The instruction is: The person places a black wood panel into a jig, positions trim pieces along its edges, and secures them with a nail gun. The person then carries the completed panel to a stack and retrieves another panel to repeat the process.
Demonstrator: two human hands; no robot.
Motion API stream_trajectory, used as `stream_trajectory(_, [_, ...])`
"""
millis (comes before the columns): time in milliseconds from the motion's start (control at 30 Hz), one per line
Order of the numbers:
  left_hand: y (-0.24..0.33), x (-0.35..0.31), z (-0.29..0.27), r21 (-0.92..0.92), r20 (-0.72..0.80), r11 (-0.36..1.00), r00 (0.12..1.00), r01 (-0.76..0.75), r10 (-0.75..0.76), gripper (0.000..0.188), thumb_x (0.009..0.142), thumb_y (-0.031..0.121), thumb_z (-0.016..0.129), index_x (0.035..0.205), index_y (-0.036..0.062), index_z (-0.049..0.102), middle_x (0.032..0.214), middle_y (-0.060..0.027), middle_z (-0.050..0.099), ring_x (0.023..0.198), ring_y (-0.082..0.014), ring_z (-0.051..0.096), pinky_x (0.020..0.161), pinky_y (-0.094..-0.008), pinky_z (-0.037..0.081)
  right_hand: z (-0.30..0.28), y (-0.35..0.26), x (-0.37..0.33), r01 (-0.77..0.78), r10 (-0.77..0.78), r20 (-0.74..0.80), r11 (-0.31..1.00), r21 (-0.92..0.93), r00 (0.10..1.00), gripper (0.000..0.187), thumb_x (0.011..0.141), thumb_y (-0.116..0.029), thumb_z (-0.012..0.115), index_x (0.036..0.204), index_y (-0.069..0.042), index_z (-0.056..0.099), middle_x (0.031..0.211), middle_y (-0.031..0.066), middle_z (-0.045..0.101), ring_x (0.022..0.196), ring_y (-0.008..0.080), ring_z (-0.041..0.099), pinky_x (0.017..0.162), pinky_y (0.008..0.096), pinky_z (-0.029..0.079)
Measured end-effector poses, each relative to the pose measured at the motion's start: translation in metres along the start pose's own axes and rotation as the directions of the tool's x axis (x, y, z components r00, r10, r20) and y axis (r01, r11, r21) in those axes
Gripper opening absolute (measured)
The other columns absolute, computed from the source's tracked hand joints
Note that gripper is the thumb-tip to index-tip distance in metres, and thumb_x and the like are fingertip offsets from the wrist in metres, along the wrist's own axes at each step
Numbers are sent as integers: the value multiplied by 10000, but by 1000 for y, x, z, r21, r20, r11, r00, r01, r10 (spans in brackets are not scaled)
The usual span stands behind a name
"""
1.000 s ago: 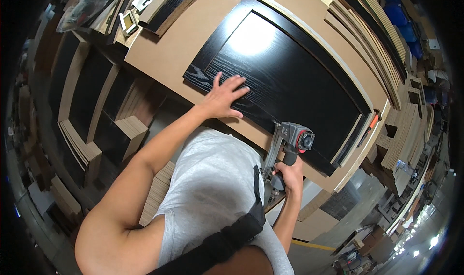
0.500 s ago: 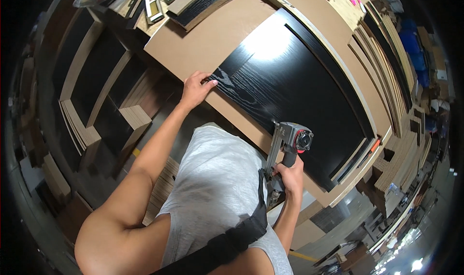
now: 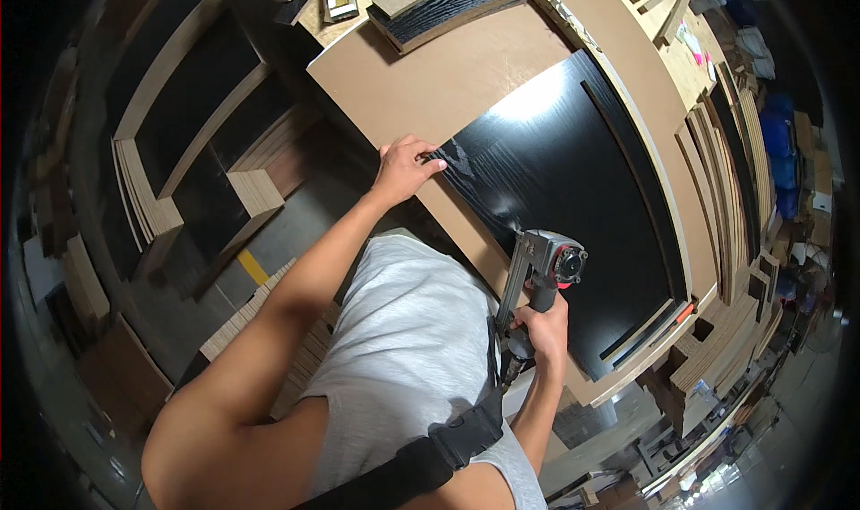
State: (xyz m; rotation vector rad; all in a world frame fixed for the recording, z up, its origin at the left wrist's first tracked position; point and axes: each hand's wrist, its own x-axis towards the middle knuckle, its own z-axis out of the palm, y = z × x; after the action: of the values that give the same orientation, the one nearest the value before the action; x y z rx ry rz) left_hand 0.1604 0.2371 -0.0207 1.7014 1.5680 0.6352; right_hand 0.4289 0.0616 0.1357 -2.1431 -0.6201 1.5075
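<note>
My right hand (image 3: 547,328) is wrapped round the handle of a grey and black nail gun (image 3: 543,264) with a red ring. The gun's nose is at the near edge of a glossy black wood-grain panel (image 3: 573,188). At that panel's left corner my left hand (image 3: 408,167) is closed on the edge, thumb toward the top face and fingers bent. The panel lies flat on a brown board (image 3: 430,89), with a thin black strip (image 3: 627,165) along its far side and shorter strips (image 3: 640,335) at its right end.
Stacked black-faced pieces (image 3: 457,13) sit at the board's far edge. On the right are long strips (image 3: 717,197) and an orange-handled tool (image 3: 684,312). Large black panels with raw edges (image 3: 193,89) stand at left. A yellow line (image 3: 253,266) marks the floor.
The view has shifted, so the bench and panel appear farther right and lower. My left hand still holds the corner, and the nail gun stays at the panel's near edge.
</note>
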Motion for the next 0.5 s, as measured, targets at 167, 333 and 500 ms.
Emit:
stream_trajectory(167, [-7, -1, 2, -11, 33, 1000, 999, 22, -22, 358, 777, 343, 829, 1006, 76, 756, 925, -45, 657, 884, -194, 630, 920, -362, 350, 8, -15, 3, 33, -33, 24, 999, -13, 999, 409, 669, 91, 594, 1077, 62, 617, 728, 69, 618, 560, 169, 617, 539, 311, 507])
stream_trajectory(333, [-11, 1, 2, -58, 23, 998, 1000, 14, -13, 347, 782, 348, 826, 1010, 95, 758, 934, -39, 663, 902, -198, 633, 924, -365, 349, 31, -52, 29, 106, -83, 204, 989, -106, 975, 370, 683, 73, 607, 1052, 45, 600, 759, 67, 611, 579, 167, 601, 553, 311, 509])
stream_trajectory(500, [-8, 1, 2, -79, 34, 996, 999, 34, -31, 318, 771, 313, 835, 991, 97, 753, 920, -23, 660, 893, -184, 627, 920, -358, 347, 66, -95, 46, 178, -149, 260, 980, -91, 954, 301, 689, 74, 597, 989, 51, 592, 717, 72, 616, 559, 163, 611, 541, 308, 497])
